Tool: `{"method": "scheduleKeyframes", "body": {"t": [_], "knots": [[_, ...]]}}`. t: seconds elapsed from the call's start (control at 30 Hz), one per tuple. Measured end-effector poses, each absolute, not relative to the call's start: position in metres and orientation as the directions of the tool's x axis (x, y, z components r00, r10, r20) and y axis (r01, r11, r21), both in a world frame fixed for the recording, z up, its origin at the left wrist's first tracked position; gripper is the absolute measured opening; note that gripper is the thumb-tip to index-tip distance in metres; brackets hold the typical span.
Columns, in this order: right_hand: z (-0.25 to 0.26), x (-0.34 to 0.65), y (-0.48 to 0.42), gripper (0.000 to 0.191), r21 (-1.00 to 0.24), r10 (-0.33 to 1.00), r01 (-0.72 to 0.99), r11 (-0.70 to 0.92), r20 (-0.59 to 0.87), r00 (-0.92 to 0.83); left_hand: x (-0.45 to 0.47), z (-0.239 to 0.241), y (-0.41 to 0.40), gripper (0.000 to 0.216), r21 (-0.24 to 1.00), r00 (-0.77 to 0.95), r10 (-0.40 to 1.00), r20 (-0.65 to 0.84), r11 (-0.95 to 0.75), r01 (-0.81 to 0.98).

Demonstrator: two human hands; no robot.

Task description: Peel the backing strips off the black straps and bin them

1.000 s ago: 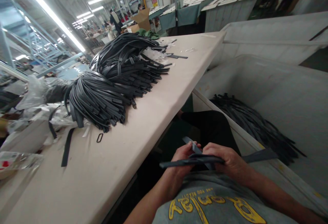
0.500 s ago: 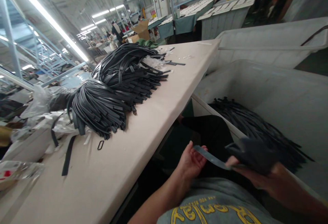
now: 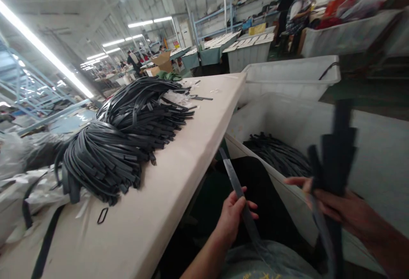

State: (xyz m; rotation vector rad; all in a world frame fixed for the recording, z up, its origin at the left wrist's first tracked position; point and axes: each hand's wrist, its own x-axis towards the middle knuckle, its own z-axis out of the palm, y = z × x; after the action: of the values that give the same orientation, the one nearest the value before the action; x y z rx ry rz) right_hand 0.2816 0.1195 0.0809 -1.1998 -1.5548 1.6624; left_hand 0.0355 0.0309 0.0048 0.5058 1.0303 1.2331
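My left hand (image 3: 232, 214) grips a narrow dark strap (image 3: 230, 171) that rises toward the table's edge. Over the white bin (image 3: 377, 151) at my right, my right hand (image 3: 338, 208) holds up a blurred bunch of black straps (image 3: 335, 151). More black straps (image 3: 275, 153) lie inside that bin. A large heap of black straps (image 3: 128, 130) covers the pale table (image 3: 179, 176) to my left, well apart from both hands.
A small black ring buckle (image 3: 102, 215) and a loose strap (image 3: 47, 240) lie on the table's near end. Clear plastic bags (image 3: 19, 172) pile at the left. A second white bin (image 3: 287, 74) stands behind the first. People work at far tables.
The hands have separated. My right hand has swung right and up over the bin with the straps. My left hand has closed on one strap, which now points upward. The camera has tilted up.
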Motion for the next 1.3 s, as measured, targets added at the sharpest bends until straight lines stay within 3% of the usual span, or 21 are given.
{"method": "scheduleKeyframes", "body": {"t": [0.2, 0.47, 0.6, 0.87, 1.13, 1.2, 1.3], "knots": [[0.082, 0.222, 0.157, 0.072, -0.972, 0.771, -0.040, -0.233, -0.160, -0.616, 0.037, 0.020, 0.014, 0.060, 0.866, 0.117, 0.945, -0.307, 0.328, -0.377], [0.105, 0.200, 0.176, 0.062, -0.943, 0.739, -0.237, -0.233, -0.014, -0.673, 0.036, 0.016, 0.010, 0.062, 0.881, 0.201, 0.926, -0.321, 0.370, -0.295], [0.105, 0.200, 0.172, 0.062, -0.901, 0.743, -0.314, -0.300, -0.014, -0.669, 0.034, 0.010, 0.010, 0.068, 0.876, 0.230, 0.921, -0.315, 0.375, -0.301], [0.097, 0.186, 0.169, 0.049, -0.989, 0.897, -0.138, -0.047, 0.020, -0.441, 0.039, 0.021, 0.007, 0.060, 0.906, 0.238, 0.917, -0.319, 0.369, -0.209], [0.109, 0.182, 0.169, 0.035, -0.998, 0.929, 0.021, 0.053, 0.041, -0.369, 0.034, 0.048, 0.001, 0.041, 0.949, 0.144, 0.962, -0.232, 0.192, 0.251], [0.109, 0.181, 0.168, 0.035, -0.998, 0.941, 0.032, 0.061, 0.047, -0.335, 0.031, 0.054, 0.001, 0.041, 0.963, 0.120, 0.970, -0.213, 0.187, 0.194], [0.110, 0.178, 0.162, 0.037, -0.997, 0.941, 0.037, 0.072, 0.055, -0.333, 0.028, 0.063, 0.014, 0.054, 0.989, 0.062, 0.991, -0.122, 0.127, -0.080]]}}
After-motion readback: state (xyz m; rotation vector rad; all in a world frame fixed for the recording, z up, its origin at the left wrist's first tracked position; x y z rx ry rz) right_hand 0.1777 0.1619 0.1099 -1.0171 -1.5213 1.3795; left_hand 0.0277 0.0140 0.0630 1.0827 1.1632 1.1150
